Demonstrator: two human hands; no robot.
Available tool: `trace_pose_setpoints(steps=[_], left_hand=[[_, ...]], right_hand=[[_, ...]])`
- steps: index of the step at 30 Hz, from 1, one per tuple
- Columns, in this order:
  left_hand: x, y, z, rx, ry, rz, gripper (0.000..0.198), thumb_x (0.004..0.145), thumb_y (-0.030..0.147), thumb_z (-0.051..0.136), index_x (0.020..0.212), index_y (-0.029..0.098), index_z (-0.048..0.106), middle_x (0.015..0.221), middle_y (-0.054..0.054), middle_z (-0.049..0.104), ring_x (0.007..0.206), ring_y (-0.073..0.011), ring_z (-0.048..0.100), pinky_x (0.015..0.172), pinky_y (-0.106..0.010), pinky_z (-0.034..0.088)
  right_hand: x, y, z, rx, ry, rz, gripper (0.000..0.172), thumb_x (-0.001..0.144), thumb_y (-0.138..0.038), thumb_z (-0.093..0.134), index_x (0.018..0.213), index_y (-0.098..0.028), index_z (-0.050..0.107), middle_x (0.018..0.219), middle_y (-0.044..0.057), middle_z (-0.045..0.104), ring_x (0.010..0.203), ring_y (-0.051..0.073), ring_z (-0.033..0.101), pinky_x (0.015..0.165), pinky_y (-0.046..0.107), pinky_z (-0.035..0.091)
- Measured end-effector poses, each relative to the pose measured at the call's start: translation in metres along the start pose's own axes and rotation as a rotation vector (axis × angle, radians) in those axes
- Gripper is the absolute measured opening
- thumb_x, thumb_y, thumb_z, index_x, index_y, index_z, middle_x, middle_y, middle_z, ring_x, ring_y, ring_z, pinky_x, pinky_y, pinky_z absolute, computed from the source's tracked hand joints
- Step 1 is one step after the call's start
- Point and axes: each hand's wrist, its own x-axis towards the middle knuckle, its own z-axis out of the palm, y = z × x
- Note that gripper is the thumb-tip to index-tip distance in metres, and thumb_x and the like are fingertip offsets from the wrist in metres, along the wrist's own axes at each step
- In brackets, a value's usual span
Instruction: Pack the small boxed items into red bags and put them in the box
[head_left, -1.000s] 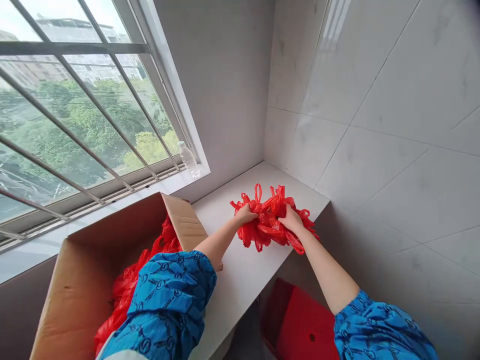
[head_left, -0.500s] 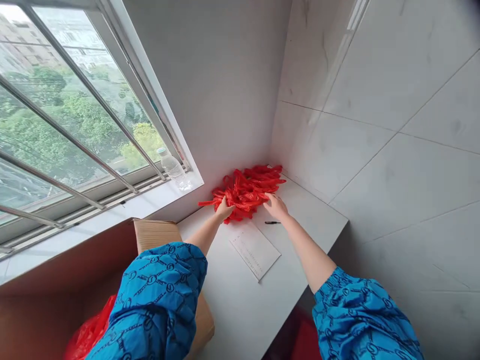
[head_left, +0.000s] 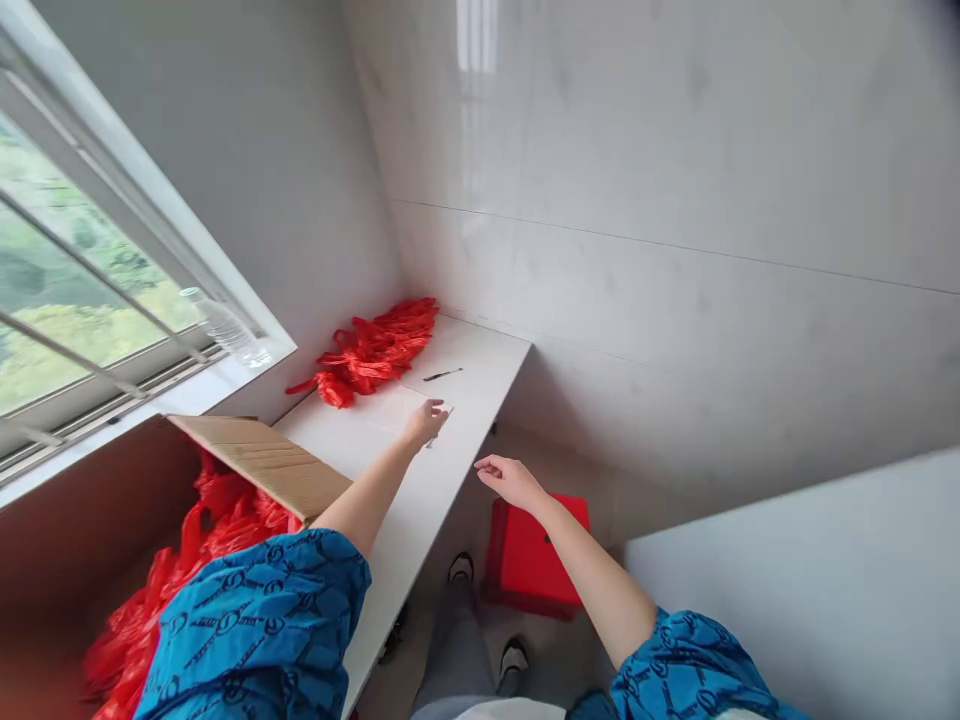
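The left hand [head_left: 427, 423] and right hand [head_left: 510, 480] have both come away from the heap of red plastic carrier bags [head_left: 367, 352], which now lies untouched at the far end of the white bench [head_left: 397, 515], against the wall. The heap has gone from being gripped and pressed to lying loose, so neither hand now has any of the bags in it.

The left hand is above the bench, over a sheet of paper [head_left: 394, 408], with its fingers [head_left: 437, 417] loosely curled downward. A thin, pale object may lie beneath them, but whether they pinch it or just hover cannot be told. A black pen [head_left: 442, 375] lies on the bench, just beyond that hand.

The right hand is past the bench's outer edge, in the air and touching nothing. Its fingers [head_left: 487, 464] are stretched out and slightly parted, and they are empty. Below it, on the floor beside the bench, stands a red plastic stool [head_left: 536, 555].

At the near end of the bench is an open cardboard box [head_left: 262, 465], full of more red plastic bags [head_left: 221, 520]. A clear water bottle [head_left: 225, 325] stands on the windowsill above the bench.
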Motion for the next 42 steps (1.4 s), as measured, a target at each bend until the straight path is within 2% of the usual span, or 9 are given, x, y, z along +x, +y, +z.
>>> trace_pose_setpoints(steps=[5, 8, 11, 15, 20, 23, 29, 34, 42], left_hand=[[-0.165, 0.041, 0.160, 0.072, -0.697, 0.158, 0.029, 0.090, 0.027, 0.063, 0.116, 0.016, 0.063, 0.097, -0.006, 0.068, 0.088, -0.0176, 0.066, 0.078, -0.031, 0.055], [-0.269, 0.027, 0.236, 0.228, -1.119, 0.204, 0.018, 0.080, 0.030, 0.066, 0.093, 0.018, 0.069, 0.078, -0.002, 0.068, 0.075, -0.0182, 0.066, 0.065, -0.028, 0.052], [-0.342, 0.002, 0.287, 0.415, -1.361, 0.226, 0.023, 0.071, 0.037, 0.071, 0.086, 0.020, 0.068, 0.077, -0.002, 0.066, 0.075, -0.0200, 0.066, 0.064, -0.029, 0.050], [-0.408, -0.008, 0.332, 0.577, -1.419, 0.270, 0.038, 0.068, 0.046, 0.071, 0.099, 0.025, 0.066, 0.086, -0.002, 0.065, 0.086, -0.0232, 0.064, 0.069, -0.032, 0.048], [-0.491, 0.024, 0.399, 0.649, -1.460, 0.283, 0.047, 0.074, 0.051, 0.065, 0.116, 0.029, 0.062, 0.104, -0.005, 0.066, 0.100, -0.0234, 0.063, 0.073, -0.030, 0.046], [-0.551, 0.060, 0.467, 0.655, -1.466, 0.297, 0.047, 0.072, 0.051, 0.067, 0.113, 0.027, 0.064, 0.105, -0.007, 0.067, 0.102, -0.0240, 0.063, 0.076, -0.031, 0.046], [-0.696, 0.153, 0.634, 0.543, -1.460, 0.266, 0.056, 0.079, 0.060, 0.056, 0.122, 0.025, 0.057, 0.117, -0.009, 0.063, 0.103, -0.0210, 0.063, 0.076, -0.028, 0.045], [-0.782, 0.239, 0.746, 0.439, -1.520, 0.286, 0.053, 0.072, 0.049, 0.070, 0.116, 0.020, 0.064, 0.110, -0.008, 0.067, 0.098, -0.0201, 0.063, 0.076, -0.028, 0.044], [-0.822, 0.366, 0.892, 0.167, -1.473, 0.299, 0.053, 0.080, 0.051, 0.067, 0.120, 0.017, 0.063, 0.118, -0.012, 0.066, 0.105, -0.0216, 0.063, 0.087, -0.033, 0.046]], right_hand=[[-0.201, 0.013, -0.017, 0.088, 0.181, 0.119, 0.023, 0.090, -0.030, 0.054, 0.106, -0.024, 0.070, 0.099, 0.000, 0.074, 0.091, 0.017, 0.068, 0.081, 0.027, 0.050], [-0.328, 0.042, -0.010, 0.138, 0.257, 0.222, 0.019, 0.086, -0.026, 0.056, 0.080, -0.021, 0.073, 0.083, 0.000, 0.075, 0.078, 0.017, 0.068, 0.070, 0.025, 0.048], [-0.438, 0.076, 0.004, 0.216, 0.367, 0.337, 0.019, 0.082, -0.025, 0.059, 0.091, -0.020, 0.075, 0.073, 0.000, 0.073, 0.068, 0.016, 0.067, 0.060, 0.023, 0.047], [-0.542, 0.109, 0.000, 0.280, 0.562, 0.443, 0.025, 0.080, -0.024, 0.061, 0.101, -0.018, 0.073, 0.082, 0.002, 0.073, 0.076, 0.017, 0.067, 0.070, 0.026, 0.049], [-0.639, 0.145, -0.043, 0.320, 0.677, 0.412, 0.031, 0.080, -0.033, 0.066, 0.109, -0.024, 0.072, 0.099, 0.003, 0.074, 0.091, 0.019, 0.068, 0.081, 0.029, 0.050], [-0.718, 0.177, -0.065, 0.323, 0.750, 0.414, 0.033, 0.081, -0.032, 0.066, 0.112, -0.024, 0.071, 0.104, 0.005, 0.074, 0.095, 0.021, 0.068, 0.084, 0.030, 0.050], [-0.930, 0.248, -0.112, 0.371, 0.855, 0.544, 0.032, 0.081, -0.030, 0.062, 0.111, -0.023, 0.072, 0.100, 0.005, 0.075, 0.091, 0.022, 0.069, 0.080, 0.032, 0.051], [-1.064, 0.297, -0.192, 0.401, 0.970, 0.593, 0.038, 0.087, -0.041, 0.057, 0.116, -0.020, 0.068, 0.103, 0.006, 0.071, 0.092, 0.021, 0.065, 0.087, 0.035, 0.050], [-1.174, 0.407, -0.380, 0.405, 1.117, 0.517, 0.038, 0.088, -0.046, 0.057, 0.115, -0.021, 0.067, 0.100, 0.004, 0.071, 0.095, 0.020, 0.066, 0.091, 0.035, 0.050]])
